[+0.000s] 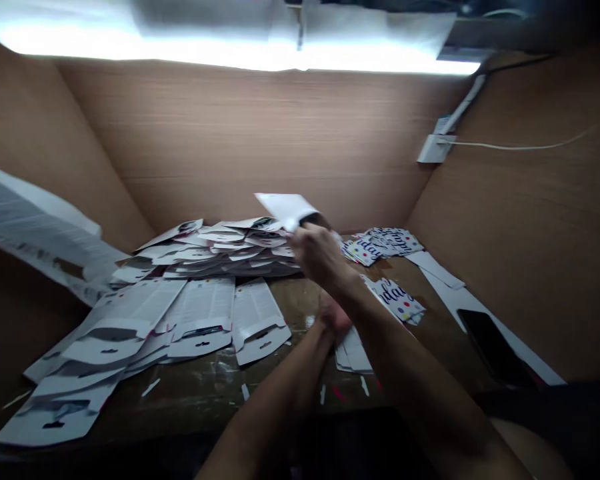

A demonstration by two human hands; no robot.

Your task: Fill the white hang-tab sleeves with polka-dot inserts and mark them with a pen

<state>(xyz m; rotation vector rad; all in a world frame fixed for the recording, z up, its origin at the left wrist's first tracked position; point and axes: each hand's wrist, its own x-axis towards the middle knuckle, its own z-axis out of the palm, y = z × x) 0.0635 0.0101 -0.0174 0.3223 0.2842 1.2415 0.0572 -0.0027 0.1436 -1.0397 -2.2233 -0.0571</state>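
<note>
Left hand (334, 317) half hidden under right forearm (395, 347), grip unclear, beside small card stack (353, 353). Right hand (320, 257) pinched white card (285, 210) above far pile of hang-tab cards (215, 250): card light, thin, flexible, best held by edge.

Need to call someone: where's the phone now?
In the head view, the black smartphone lies far right on a long white card strip, right of the polka-dot cards.

Lighting: overhead strip lamp (240, 50), blown out to white glare along the top edge; brown board walls (260, 140) softly lit; lower frame dim, deep in shadow; wide-angle bowing at the edges; printed card (35, 233) at far left blurred.
</note>
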